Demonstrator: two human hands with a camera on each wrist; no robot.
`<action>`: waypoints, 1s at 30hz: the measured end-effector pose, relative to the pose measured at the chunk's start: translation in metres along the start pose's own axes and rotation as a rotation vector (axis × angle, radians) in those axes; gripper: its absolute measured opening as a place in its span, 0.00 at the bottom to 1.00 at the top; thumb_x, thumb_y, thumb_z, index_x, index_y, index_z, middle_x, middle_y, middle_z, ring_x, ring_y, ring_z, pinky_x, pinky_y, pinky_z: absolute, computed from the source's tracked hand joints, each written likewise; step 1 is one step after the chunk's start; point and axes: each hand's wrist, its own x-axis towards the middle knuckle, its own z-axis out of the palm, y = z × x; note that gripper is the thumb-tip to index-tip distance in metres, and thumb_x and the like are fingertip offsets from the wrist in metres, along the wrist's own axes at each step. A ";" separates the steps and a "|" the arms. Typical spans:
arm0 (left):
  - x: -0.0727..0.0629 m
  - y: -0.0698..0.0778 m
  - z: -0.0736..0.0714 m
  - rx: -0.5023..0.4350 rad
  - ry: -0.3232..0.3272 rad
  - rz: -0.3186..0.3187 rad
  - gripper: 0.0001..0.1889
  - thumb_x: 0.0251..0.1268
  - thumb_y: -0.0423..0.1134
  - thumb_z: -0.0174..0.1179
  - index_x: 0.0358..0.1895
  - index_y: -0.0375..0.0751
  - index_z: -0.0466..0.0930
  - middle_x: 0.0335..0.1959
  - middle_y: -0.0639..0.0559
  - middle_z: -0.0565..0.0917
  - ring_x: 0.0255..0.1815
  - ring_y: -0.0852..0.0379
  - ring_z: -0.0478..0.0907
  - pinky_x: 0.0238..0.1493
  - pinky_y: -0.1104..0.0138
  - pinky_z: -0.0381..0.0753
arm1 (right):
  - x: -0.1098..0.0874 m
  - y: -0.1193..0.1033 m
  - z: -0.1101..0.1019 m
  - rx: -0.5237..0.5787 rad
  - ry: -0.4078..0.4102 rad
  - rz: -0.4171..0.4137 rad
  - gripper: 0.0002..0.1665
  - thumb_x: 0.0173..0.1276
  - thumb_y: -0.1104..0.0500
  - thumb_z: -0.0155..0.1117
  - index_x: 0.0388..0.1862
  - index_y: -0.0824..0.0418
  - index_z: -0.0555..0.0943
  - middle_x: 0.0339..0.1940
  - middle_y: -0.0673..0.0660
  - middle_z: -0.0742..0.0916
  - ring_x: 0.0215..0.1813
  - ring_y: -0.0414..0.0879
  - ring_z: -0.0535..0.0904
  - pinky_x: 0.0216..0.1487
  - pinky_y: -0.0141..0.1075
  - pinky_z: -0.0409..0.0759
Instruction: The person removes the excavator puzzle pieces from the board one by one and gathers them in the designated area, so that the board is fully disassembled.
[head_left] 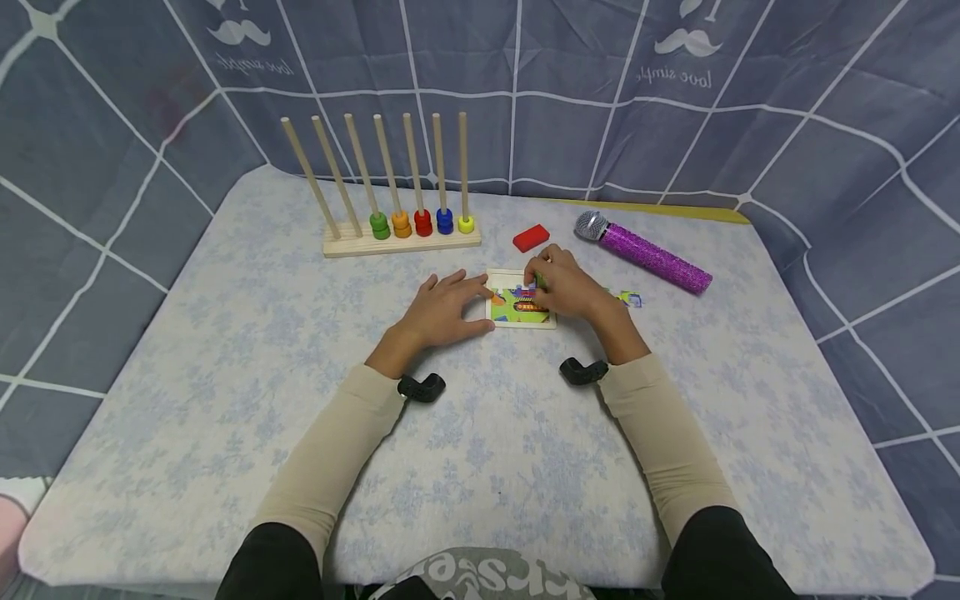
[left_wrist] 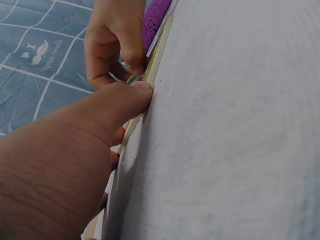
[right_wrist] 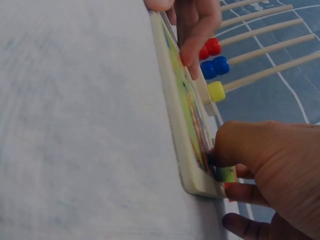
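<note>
A small jigsaw puzzle [head_left: 513, 310] with a colourful vehicle picture lies in a pale wooden tray [head_left: 522, 325] at mid-table. My left hand [head_left: 447, 310] steadies the tray's left side, fingers spread, with the thumb at its near corner. Over the right part of the tray, my right hand [head_left: 566, 285] pinches a green puzzle piece [right_wrist: 228, 174] between thumb and fingers; most of the piece is hidden by the hand. Another puzzle piece [head_left: 630, 298], green, yellow and blue, lies on the table beyond the right wrist.
Behind the tray stands a wooden peg rack [head_left: 405, 243] with coloured beads on several of its pegs. A red block [head_left: 531, 237] and a purple glittery microphone [head_left: 656, 258] lie at the back right. A grey-blue curtain [head_left: 480, 67] hangs along the table's far edge.
</note>
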 end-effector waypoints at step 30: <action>-0.002 0.003 -0.002 -0.009 -0.006 -0.009 0.30 0.68 0.62 0.60 0.68 0.55 0.76 0.79 0.54 0.61 0.80 0.45 0.51 0.74 0.40 0.44 | -0.007 0.004 -0.017 -0.069 0.027 0.009 0.25 0.66 0.68 0.65 0.63 0.68 0.80 0.58 0.64 0.83 0.53 0.56 0.80 0.57 0.50 0.77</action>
